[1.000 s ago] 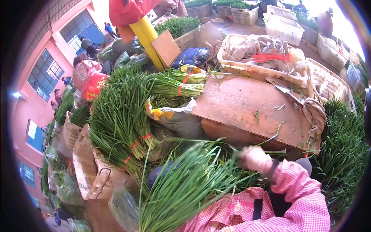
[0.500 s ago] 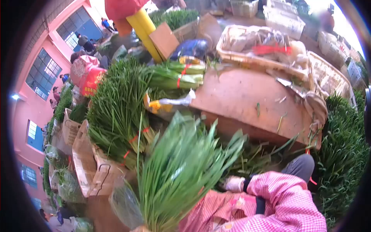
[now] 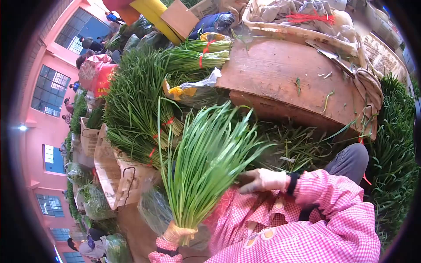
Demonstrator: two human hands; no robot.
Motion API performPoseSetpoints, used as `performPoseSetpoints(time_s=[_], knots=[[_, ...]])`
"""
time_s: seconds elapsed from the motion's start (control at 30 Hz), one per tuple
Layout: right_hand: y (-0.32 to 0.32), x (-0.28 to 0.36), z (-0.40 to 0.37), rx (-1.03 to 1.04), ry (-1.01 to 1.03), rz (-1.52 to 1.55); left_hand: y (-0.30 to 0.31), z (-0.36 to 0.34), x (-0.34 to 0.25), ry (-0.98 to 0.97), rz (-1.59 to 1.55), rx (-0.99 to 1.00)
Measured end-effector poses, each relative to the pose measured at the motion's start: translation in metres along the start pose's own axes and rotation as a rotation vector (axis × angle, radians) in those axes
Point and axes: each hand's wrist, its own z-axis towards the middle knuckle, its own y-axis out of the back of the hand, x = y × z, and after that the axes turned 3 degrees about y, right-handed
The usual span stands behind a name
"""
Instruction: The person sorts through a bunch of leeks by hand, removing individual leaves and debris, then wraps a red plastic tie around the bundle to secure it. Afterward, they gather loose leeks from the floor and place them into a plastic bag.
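Observation:
My left hand (image 3: 179, 233), in a pale glove, is closed around the stem ends of a loose bunch of garlic chives (image 3: 206, 164). The leaves fan upward and to the right. Beside the bunch, my gloved right hand (image 3: 264, 180) has its fingers stretched toward the leaves; it appears to hold nothing, and the fingertips are partly dark or hidden. Tied bunches of chives (image 3: 140, 105) with red bands are piled just beyond, to the left. Another banded bunch (image 3: 204, 57) rests at the left end of a wooden board (image 3: 280, 65).
A plastic crate (image 3: 302, 34) with cloths and red ties sits behind the board. Loose leaves (image 3: 294, 147) litter the space below it. More chives (image 3: 394, 171) stand at right. A tan crate (image 3: 127, 175) and clear plastic bag (image 3: 155, 206) lie left. Other people (image 3: 90, 245) are in the distance.
The view has tilted down, bringing my left hand on the stems into sight. My right hand has risen from near my lap toward the bunch.

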Motion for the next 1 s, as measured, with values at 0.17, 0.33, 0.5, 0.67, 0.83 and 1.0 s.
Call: performPoseSetpoints(time_s=[0.17,0.33,0.5,0.67,0.83,1.0], knots=[[-0.008,-0.017,0.044,-0.237,0.173,0.692,-0.006,-0.014,0.016,-0.063,0.044,-0.079],[0.032,-0.055,0.059,-0.453,0.265,1.032,0.015,-0.007,0.053,-0.034,0.081,-0.168],[0.066,-0.066,0.029,-0.644,0.202,1.084,0.001,-0.007,0.063,-0.079,0.037,-0.236],[0.104,-0.039,-0.001,-1.014,0.227,0.891,0.006,-0.001,0.079,-0.13,0.033,-0.246],[0.11,-0.007,-0.015,-1.176,0.574,0.303,0.015,0.0,0.081,-0.054,0.047,-0.245],[0.006,0.049,0.006,-0.496,0.796,-0.998,0.007,-0.007,0.066,-0.047,0.043,-0.244]])
